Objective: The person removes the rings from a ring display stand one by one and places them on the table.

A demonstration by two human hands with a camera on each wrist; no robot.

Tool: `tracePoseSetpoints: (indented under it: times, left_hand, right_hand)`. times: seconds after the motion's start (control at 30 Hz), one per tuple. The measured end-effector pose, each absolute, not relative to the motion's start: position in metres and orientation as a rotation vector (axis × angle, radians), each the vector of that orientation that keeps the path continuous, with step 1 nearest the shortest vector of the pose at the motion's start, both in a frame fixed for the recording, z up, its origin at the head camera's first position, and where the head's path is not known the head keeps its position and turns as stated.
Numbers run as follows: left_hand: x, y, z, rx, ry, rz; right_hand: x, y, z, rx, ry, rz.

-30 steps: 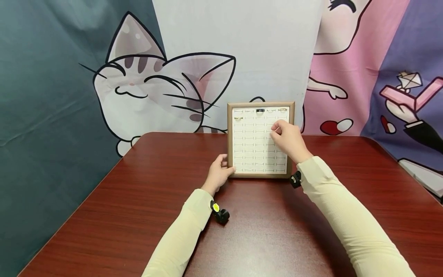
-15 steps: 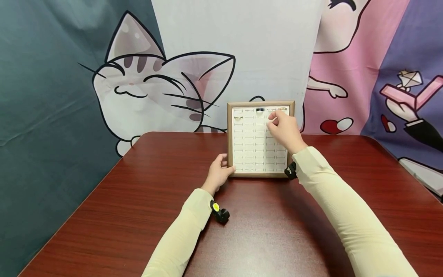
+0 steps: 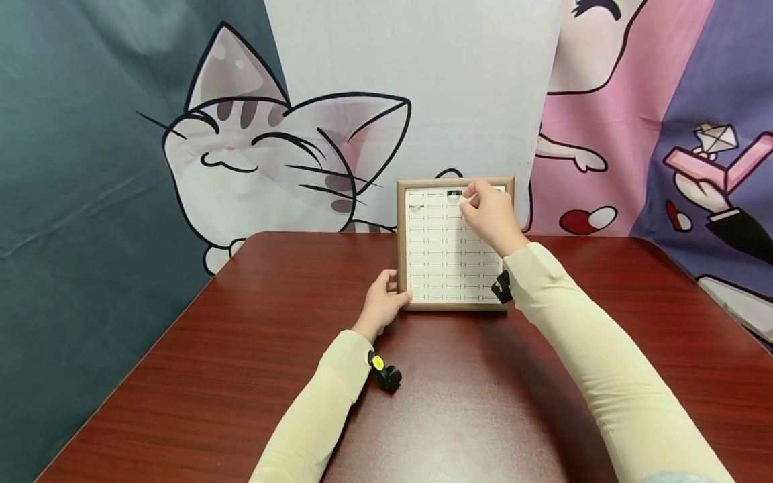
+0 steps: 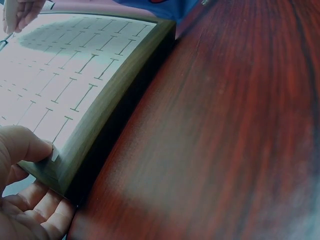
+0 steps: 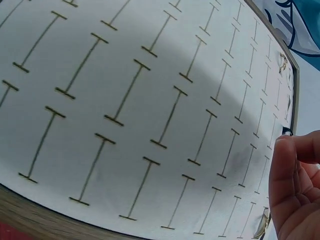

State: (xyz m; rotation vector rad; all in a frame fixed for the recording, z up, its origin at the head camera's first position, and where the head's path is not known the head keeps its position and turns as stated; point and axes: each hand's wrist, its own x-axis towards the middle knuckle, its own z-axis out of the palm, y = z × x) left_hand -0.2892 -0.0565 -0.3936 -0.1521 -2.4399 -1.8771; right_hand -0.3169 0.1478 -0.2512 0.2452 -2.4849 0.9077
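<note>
Wood-framed ring display tray (image 3: pixel 401 241) stands propped at table's (image 3: pixel 241 376) far edge. Right hand (image 3: pixel 490 216) pinches at top row beside black ring (image 3: pixel 453 193); whether it holds anything, cannot tell. Left hand (image 3: pixel 382 303) grips lower-left corner. Risk: hard push tips tray backward.

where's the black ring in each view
Head: the black ring sits in the tray's top row, just left of the right hand.
Left wrist: not in it; the top row is cut off.
Right wrist: a dark sliver at the right, just above the fingertips.
Shared landmark: the wooden frame of the slotted ring tray.
</note>
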Motion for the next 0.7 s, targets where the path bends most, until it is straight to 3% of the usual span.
tracePoseSetpoints:
  times: [0.7]
  left_hand:
    - [-0.2883, -0.0548, -0.3906, -0.119, -2.456, -1.902]
  right_hand:
    - [-0.3243, 0.1402, -0.2441, 0.241, -2.512, 0.9]
